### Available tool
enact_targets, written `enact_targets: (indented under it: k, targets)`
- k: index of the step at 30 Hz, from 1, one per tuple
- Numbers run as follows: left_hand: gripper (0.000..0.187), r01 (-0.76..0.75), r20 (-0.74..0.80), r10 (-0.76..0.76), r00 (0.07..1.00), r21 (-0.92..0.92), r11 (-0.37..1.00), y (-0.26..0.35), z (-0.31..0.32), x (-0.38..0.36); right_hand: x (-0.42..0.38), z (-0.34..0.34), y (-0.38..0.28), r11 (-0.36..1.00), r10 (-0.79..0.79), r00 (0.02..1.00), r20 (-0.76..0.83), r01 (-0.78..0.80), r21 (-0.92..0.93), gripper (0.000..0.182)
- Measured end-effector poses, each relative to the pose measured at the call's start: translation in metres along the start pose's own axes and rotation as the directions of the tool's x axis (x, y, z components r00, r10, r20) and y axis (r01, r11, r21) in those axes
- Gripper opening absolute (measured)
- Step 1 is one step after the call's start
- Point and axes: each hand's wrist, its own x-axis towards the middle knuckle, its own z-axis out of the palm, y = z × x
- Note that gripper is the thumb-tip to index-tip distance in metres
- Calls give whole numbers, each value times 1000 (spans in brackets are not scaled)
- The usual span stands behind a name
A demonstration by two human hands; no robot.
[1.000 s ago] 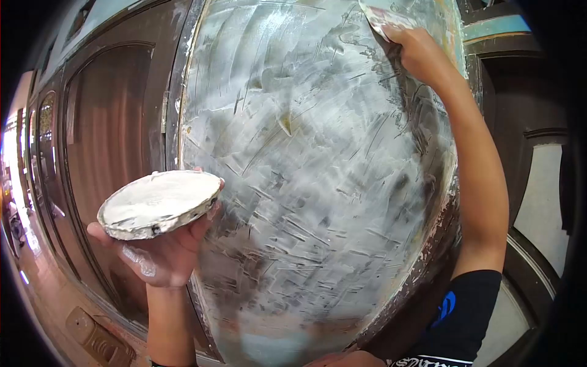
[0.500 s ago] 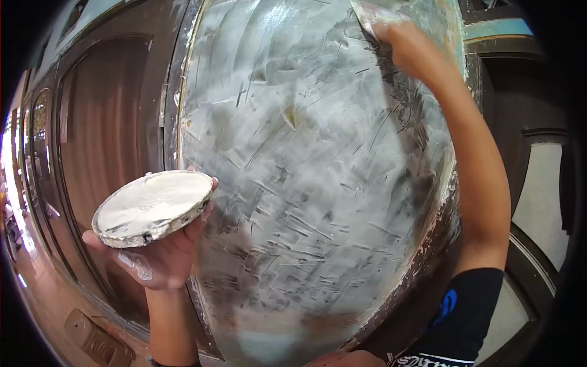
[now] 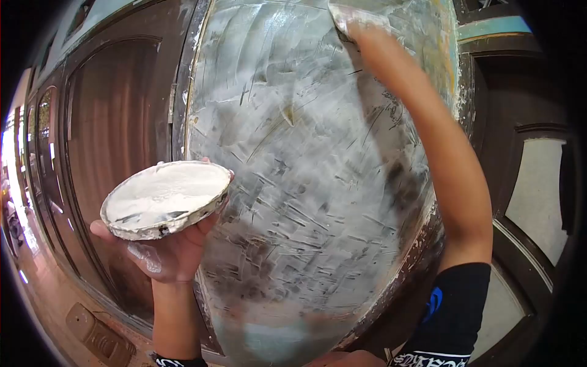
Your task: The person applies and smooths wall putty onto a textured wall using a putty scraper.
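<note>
My left hand (image 3: 177, 254) supports from below a round shallow lid (image 3: 202, 221) filled with creamy white putty (image 3: 165, 189), its fingers curled at the rim. The lid tilts slightly, and dried putty crusts its edge and my palm. My right hand (image 3: 373, 40), smeared by motion, reaches up to the top of a grey-streaked panel (image 3: 293, 147). It grips a flat putty scraper (image 3: 340, 15), whose whitish blade rests at the panel's surface; the handle is hidden by the fingers. Uneven white smears and dark strokes cover the panel.
To the left stands a dark brown wooden door (image 3: 110, 122) with a glossy panel. Another dark frame with pale panels (image 3: 535, 183) is at the right. A brown plastic chair (image 3: 98, 336) shows low on the left, on the tiled floor.
My right hand has moved left with the scraper along the top of the panel. The left hand and lid sit slightly higher and further right in view.
</note>
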Motion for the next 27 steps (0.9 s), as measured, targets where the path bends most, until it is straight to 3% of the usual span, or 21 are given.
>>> enact_targets:
  k: [1, 3, 7, 9, 10, 13, 15, 17, 19, 20, 22, 24, 25, 27]
  targets:
    - [123, -3, 1, 3, 1000, -1, 1000, 3, -1, -2, -27, 12, -12, 994, -4, 1000, 5, 5, -107, 51]
    - [123, -53, -54, 56, 997, 45, 998, 11, -4, -7, -77, 33, -24, 955, -261, 954, -148, 233, -186, 55]
    - [122, -67, -49, 70, 996, 54, 996, 20, -8, -8, -84, 2, -28, 960, -277, 899, -340, 241, -145, 54]
    - [122, -60, -46, 63, 997, 48, 997, 17, -3, -6, -45, -22, -4, 1000, 21, 986, -166, -19, 12, 51]
    - [122, -55, -35, 56, 998, 37, 998, 15, -1, -4, -27, -19, 8, 1000, 23, 987, -161, -21, 11, 51]
    - [122, -43, -30, 44, 999, 38, 998, 9, -2, -3, -5, -16, 14, 996, -62, 957, -284, 77, 42, 39]
    - [121, -48, -33, 49, 998, 33, 998, 9, 1, -6, -23, 2, -16, 999, -39, 999, -1, 39, 15, 38]
    - [120, -59, -32, 60, 998, 26, 998, 12, 1, -8, -73, 23, -58, 983, -184, 982, -40, 183, -34, 38]
    - [119, -69, -25, 71, 997, 60, 996, 20, -2, -9, -126, 25, -90, 925, -346, 938, 9, 343, -166, 49]
    - [119, -72, -26, 74, 997, 65, 995, 22, -2, -10, -132, 19, -96, 925, -348, 937, 4, 344, -163, 49]
    - [118, -64, 20, 63, 998, 43, 997, 26, -5, -9, -134, -4, -100, 969, -244, 969, 34, 245, -25, 51]
    - [118, -63, 13, 62, 998, 38, 997, 25, -6, -9, -88, -19, -77, 984, -179, 964, -195, 172, -53, 48]
    - [118, -63, 15, 62, 998, 26, 998, 23, -6, -8, -58, -44, -76, 999, 14, 1000, -12, -13, 48, 42]
    - [119, -56, 17, 56, 998, 23, 998, 20, -5, -7, -3, -35, -41, 998, 3, 988, -155, 7, 65, 32]
